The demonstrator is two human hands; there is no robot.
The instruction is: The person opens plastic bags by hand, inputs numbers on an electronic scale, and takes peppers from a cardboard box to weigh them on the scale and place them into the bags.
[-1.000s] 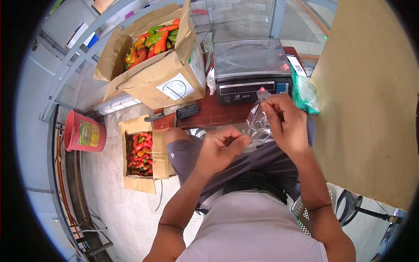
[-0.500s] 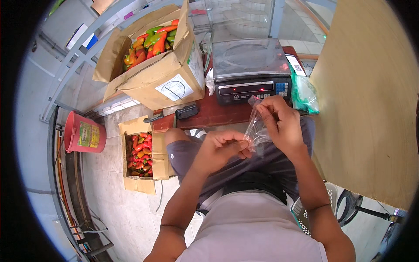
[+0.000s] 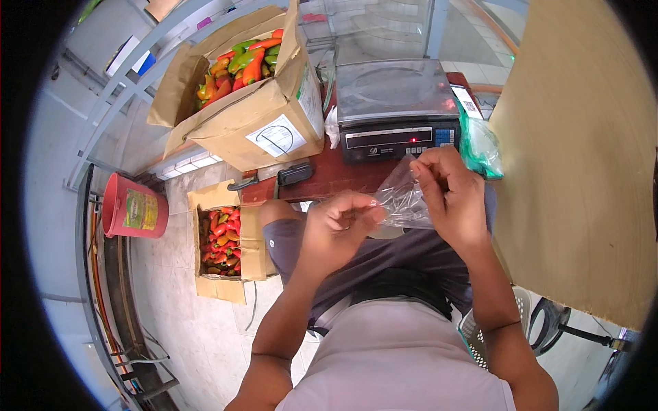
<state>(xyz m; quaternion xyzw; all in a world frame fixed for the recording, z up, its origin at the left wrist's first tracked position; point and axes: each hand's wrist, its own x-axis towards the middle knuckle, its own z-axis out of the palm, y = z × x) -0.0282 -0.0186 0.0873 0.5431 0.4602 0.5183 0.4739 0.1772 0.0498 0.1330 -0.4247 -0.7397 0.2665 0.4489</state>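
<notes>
You held a clear plastic bag (image 3: 406,207) between both hands, above your lap and just beyond the near edge of the red-brown surface (image 3: 343,177), in front of the black digital weighing scale (image 3: 397,140). Your left hand (image 3: 336,231) was narrow, thumb and forefinger pinched at the bag's left edge; your right hand (image 3: 452,195) pinched its upper right side. The step in hand seemed to be spreading or parting the thin film. The next move, as far as one could judge, called for light fingertips and a firm hold on both sides, since such film clings and slips.

The bag looked empty, thin and crumpled, with bright streaks of reflected light across its middle and one corner pointing up toward the scale. Its mouth could not be made out. Toward the surface's left end stood a cardboard box (image 3: 236,140) of red, orange and green peppers (image 3: 240,65).
</notes>
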